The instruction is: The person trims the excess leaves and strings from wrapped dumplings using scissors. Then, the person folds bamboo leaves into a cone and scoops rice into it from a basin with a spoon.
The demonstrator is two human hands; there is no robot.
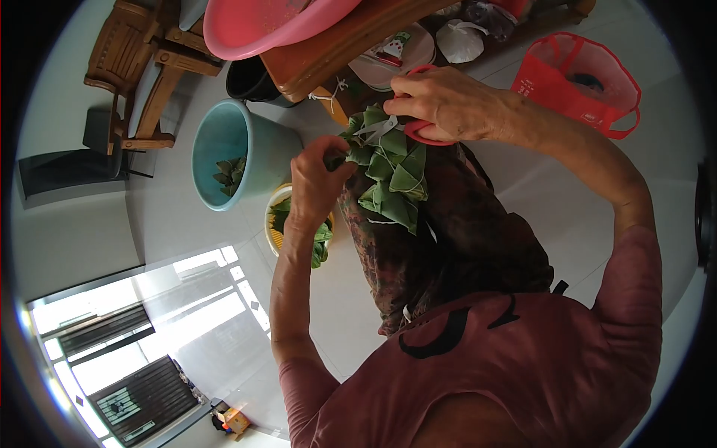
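Observation:
My right hand [455,108] is closed round the red handles of a pair of scissors [379,130]. Their silver blades stand apart against the top of a bundle of green leaf-wrapped dumplings [396,172]. White string ties the bundle, which hangs in front of my camouflage trousers. At its left side my left hand [317,175] pinches a dark green leaf end of one dumpling, close to the blade tips. The fingertips partly hide that leaf.
A light blue bucket [258,149] holding several leaf-wrapped dumplings stands left, beside a yellow basket [272,243] of green leaves. Ahead is a wooden table [299,67] with a pink basin [246,45]. A red bag [549,82] sits on the floor at right.

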